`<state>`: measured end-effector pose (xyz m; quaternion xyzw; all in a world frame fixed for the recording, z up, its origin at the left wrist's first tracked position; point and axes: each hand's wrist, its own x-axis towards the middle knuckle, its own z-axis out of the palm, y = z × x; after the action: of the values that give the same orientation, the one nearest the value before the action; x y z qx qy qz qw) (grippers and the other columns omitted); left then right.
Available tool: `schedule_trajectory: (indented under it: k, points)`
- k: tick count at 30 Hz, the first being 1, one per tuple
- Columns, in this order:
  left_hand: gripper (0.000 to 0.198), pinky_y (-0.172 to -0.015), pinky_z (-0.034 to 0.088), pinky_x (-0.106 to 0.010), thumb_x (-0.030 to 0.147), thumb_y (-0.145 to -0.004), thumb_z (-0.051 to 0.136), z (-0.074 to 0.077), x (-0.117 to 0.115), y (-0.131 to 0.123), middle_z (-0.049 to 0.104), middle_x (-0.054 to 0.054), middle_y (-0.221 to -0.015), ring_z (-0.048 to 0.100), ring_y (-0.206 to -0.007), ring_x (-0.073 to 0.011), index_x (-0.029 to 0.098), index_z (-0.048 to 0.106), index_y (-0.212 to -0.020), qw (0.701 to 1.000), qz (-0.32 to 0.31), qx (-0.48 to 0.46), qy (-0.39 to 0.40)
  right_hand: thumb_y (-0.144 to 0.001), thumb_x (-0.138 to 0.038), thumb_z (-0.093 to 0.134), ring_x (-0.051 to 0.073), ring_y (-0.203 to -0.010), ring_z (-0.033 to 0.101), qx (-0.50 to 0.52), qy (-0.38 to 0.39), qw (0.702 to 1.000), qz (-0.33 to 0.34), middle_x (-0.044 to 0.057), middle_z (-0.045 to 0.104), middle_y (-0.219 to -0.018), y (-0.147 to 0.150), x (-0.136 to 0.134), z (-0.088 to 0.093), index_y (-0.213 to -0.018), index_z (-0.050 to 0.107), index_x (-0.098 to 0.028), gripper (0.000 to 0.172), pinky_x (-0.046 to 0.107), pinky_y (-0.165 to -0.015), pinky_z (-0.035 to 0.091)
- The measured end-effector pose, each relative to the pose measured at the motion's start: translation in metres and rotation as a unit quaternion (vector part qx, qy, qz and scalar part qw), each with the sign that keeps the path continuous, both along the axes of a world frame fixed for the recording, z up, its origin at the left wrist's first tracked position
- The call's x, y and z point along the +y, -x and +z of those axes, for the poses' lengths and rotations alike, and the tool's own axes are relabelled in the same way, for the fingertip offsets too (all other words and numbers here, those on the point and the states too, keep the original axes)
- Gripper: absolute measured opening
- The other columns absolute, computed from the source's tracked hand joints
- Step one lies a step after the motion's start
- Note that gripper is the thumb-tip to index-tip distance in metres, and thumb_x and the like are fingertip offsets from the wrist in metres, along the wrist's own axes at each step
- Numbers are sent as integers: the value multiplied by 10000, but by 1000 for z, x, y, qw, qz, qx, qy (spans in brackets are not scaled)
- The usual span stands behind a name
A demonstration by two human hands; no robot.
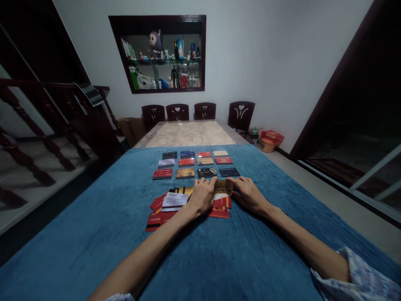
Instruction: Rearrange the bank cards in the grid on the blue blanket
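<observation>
Hands (203, 195) grip a gold card (223, 187) — a wall niche (156, 19) holds a plush toy (155, 47).

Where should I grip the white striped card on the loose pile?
Probably pinch the white card by its left edge, coming from the left: it lies uncovered atop red cards, and the left hand is close to its right end.
</observation>
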<state>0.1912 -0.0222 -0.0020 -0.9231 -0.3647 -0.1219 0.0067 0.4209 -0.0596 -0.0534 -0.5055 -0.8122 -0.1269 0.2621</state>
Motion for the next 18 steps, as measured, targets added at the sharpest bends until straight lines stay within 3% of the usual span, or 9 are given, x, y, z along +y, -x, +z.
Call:
schedule_trajectory:
  k: [9, 18]
  points:
    - [343, -838, 365, -387, 116, -881, 459, -6, 5, 0, 653, -94, -1152, 546, -1033, -260, 198, 461, -1214, 999, -11, -43, 18, -911, -207, 515, 292, -1019, 583, -4, -21, 1000, -8, 154, 690, -1134, 2, 1, 2, -1482, 401, -172, 584, 429, -857, 461]
    - [410, -887, 381, -410, 153, -848, 533, -3, 6, -1, 642, -112, -1178, 535, -1080, -272, 173, 461, -1251, 996, -2, -68, 54, -895, -282, 592, 287, -1013, 581, 17, 21, 1000, -5, 143, 690, -1096, 4, 0, 10, -1375, 496, -171, 502, 410, -842, 451]
